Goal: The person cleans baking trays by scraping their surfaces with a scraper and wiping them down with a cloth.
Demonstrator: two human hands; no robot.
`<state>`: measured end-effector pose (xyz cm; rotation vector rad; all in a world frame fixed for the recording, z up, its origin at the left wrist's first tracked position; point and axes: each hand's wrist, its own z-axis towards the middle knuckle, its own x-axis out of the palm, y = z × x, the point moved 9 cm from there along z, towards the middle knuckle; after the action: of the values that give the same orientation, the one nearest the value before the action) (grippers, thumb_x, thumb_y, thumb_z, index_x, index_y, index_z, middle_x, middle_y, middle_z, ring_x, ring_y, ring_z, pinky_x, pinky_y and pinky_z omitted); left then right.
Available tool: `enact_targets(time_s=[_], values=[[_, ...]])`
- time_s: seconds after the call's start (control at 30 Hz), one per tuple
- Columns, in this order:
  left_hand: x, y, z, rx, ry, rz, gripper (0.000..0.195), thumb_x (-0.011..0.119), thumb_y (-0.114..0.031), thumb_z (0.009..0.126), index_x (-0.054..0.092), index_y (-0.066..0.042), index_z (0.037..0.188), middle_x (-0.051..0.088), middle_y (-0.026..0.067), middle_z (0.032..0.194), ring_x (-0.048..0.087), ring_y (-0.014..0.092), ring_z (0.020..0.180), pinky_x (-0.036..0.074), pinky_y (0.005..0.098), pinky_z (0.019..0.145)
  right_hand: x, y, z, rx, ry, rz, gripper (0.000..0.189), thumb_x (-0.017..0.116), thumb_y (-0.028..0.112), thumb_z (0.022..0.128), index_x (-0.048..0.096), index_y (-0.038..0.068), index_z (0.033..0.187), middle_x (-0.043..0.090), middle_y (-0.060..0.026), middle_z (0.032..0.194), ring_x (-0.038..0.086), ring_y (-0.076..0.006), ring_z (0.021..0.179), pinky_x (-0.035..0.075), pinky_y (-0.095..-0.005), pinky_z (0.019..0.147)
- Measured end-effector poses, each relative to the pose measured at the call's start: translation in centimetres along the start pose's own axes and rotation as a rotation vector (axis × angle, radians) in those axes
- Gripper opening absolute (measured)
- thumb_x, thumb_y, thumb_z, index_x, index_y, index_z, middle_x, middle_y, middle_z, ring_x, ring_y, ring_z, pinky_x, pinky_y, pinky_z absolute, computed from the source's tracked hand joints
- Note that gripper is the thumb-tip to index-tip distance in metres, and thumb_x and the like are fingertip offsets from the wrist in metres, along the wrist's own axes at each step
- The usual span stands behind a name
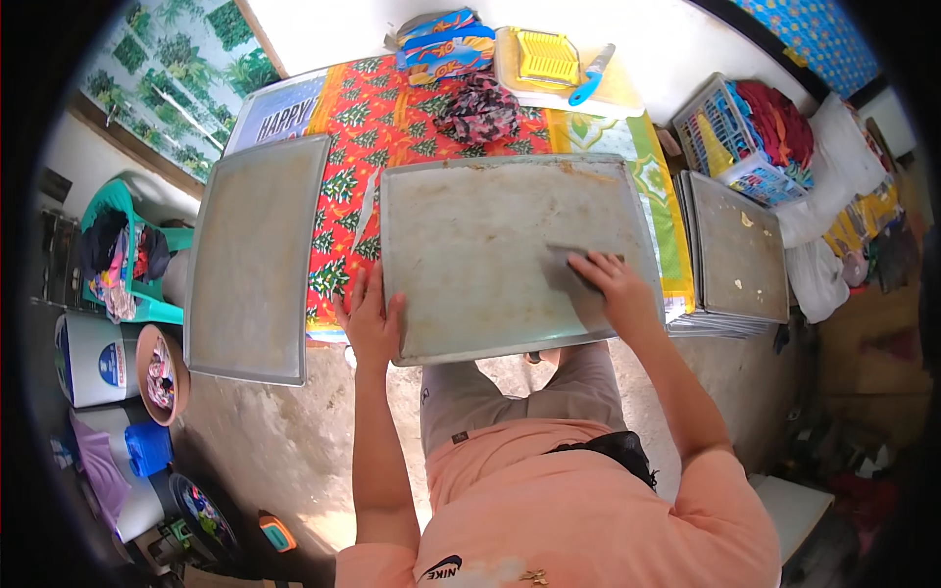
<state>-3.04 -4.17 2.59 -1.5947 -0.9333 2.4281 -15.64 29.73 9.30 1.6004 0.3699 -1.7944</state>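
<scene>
A rectangular metal baking tray (485, 250) with brownish stains lies before me on the table, its near edge over my lap. My left hand (371, 320) rests at its left rim, fingers spread and thumb on the edge. My right hand (606, 283) holds a thin, dark flat scraper-like piece (577, 268) against the tray's surface, right of its middle; part of the piece is hidden under the fingers. Another metal tray (253, 264) lies to the left, and a stack of trays (739, 253) with pale flakes on top stands at the right.
A patterned tablecloth (342, 220) covers the table. At the back are a crumpled dark cloth (479, 110), blue packets (448, 55), a yellow slotted tray (548, 57) and a blue-handled knife (592, 76). A clothes basket (742, 165) stands back right, a green chair (121, 257) left.
</scene>
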Motion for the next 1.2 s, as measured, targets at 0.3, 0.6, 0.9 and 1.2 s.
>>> enact_targets(time_s=[0.3, 0.6, 0.9, 1.2], values=[[-0.1, 0.7, 0.3, -0.039, -0.012, -0.067, 0.048, 0.035, -0.040, 0.103, 0.050, -0.016, 0.142, 0.056, -0.0029, 0.139, 0.042, 0.019, 0.136, 0.004, 0.0503, 0.117, 2.8, 8.3, -6.0, -0.389, 0.204, -0.083, 0.060, 0.056, 0.009, 0.082, 0.051, 0.033, 0.137, 0.057, -0.0092, 0.133, 0.056, -0.0364, 0.117, 0.044, -0.0500, 0.098], [0.4, 1.1, 0.2, -0.045, 0.034, -0.127, 0.056, 0.024, -0.047, 0.104, 0.049, -0.015, 0.142, 0.049, -0.0031, 0.145, 0.039, 0.017, 0.139, 0.001, 0.0511, 0.117, 8.6, 17.0, 2.7, -0.616, 0.078, -0.077, 0.048, 0.053, 0.018, 0.088, 0.052, 0.028, 0.135, 0.058, -0.0128, 0.130, 0.055, -0.0362, 0.114, 0.044, -0.0510, 0.094], [0.5, 1.0, 0.4, -0.043, 0.031, -0.140, 0.053, 0.029, -0.044, 0.104, 0.048, -0.014, 0.143, 0.052, -0.0022, 0.143, 0.040, 0.016, 0.138, -0.001, 0.0499, 0.117, 8.2, 7.6, 12.7, -0.098, -0.005, -0.070, 0.050, 0.054, 0.014, 0.087, 0.053, 0.027, 0.135, 0.061, -0.0126, 0.123, 0.058, -0.0333, 0.110, 0.047, -0.0462, 0.090], [0.9, 1.2, 0.5, -0.034, 0.032, -0.102, 0.053, 0.032, -0.045, 0.104, 0.049, -0.012, 0.142, 0.050, -0.0008, 0.145, 0.039, 0.016, 0.139, -0.001, 0.0498, 0.117, 6.2, 9.1, -1.7, -0.176, -0.022, -0.284, 0.050, 0.052, 0.012, 0.087, 0.052, 0.022, 0.136, 0.061, -0.0160, 0.122, 0.060, -0.0356, 0.103, 0.050, -0.0479, 0.083]])
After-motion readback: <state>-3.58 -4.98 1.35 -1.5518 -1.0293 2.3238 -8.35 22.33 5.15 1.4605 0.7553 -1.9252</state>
